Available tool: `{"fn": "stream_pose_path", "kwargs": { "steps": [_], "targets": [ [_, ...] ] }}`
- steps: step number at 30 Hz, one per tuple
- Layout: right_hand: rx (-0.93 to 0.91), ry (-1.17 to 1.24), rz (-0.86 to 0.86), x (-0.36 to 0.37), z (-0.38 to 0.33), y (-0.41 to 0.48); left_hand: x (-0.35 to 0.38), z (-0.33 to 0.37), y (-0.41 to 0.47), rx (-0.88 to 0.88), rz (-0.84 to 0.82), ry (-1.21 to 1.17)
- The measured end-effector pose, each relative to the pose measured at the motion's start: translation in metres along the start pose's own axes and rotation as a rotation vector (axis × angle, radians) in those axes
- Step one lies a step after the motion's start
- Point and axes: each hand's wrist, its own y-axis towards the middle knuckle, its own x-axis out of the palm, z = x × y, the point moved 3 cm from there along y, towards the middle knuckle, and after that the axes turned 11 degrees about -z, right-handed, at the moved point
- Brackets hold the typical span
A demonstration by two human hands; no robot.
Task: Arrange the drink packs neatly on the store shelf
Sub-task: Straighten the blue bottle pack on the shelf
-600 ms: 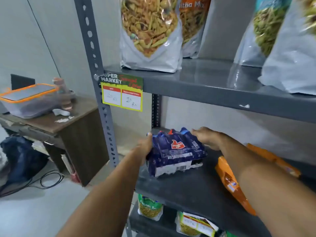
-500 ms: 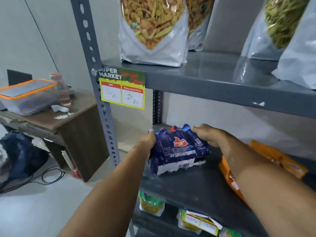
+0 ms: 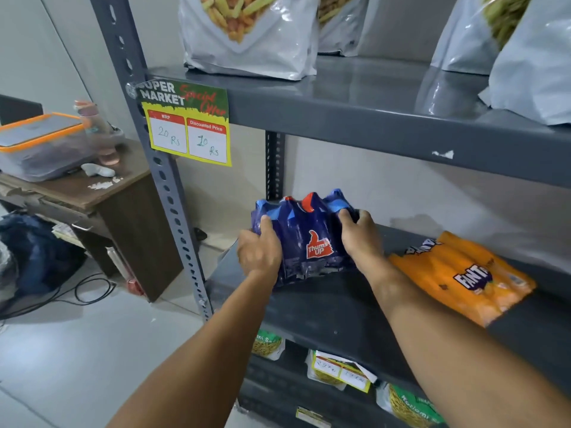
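Observation:
A dark blue Thums Up drink pack (image 3: 310, 242) stands tilted on the grey middle shelf (image 3: 333, 307), near its left end, its bottle caps pointing up and back. My left hand (image 3: 259, 253) grips the pack's left side. My right hand (image 3: 360, 234) grips its right side, fingers over the upper corner. An orange Fanta drink pack (image 3: 463, 276) lies flat on the same shelf, just right of my right forearm.
The upper shelf (image 3: 386, 118) carries large white snack bags (image 3: 247, 35) and a yellow price tag (image 3: 188, 125). Snack packets (image 3: 340, 370) fill the lower shelf. The upright post (image 3: 167, 186) bounds the left. A wooden desk (image 3: 92, 193) with an orange-lidded box stands beyond it.
The blue pack has been tipped up from lying towards standing, with its logo facing me. Both hands have shifted further round its sides. The view has moved closer.

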Motion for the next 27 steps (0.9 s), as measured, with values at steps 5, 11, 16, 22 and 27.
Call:
{"fn": "stream_pose_path", "kwargs": {
  "steps": [5,11,16,22,27],
  "targets": [
    [-0.346,0.443,0.037,0.006,0.028,-0.038,-0.006,-0.021,-0.025,0.286,-0.085,-0.225],
    [-0.411,0.396,-0.024,0.004,0.061,-0.059,-0.01,-0.043,-0.043,0.386,-0.195,-0.253],
    [-0.475,0.19,0.078,-0.001,0.058,-0.049,-0.022,-0.017,-0.025,0.319,-0.306,-0.231],
    [-0.382,0.273,-0.05,0.009,0.032,-0.018,-0.034,-0.026,-0.024,0.349,-0.281,-0.044],
    [-0.359,0.312,-0.164,0.021,0.014,0.023,-0.027,-0.038,-0.046,0.362,-0.266,0.095]
  ]
}}
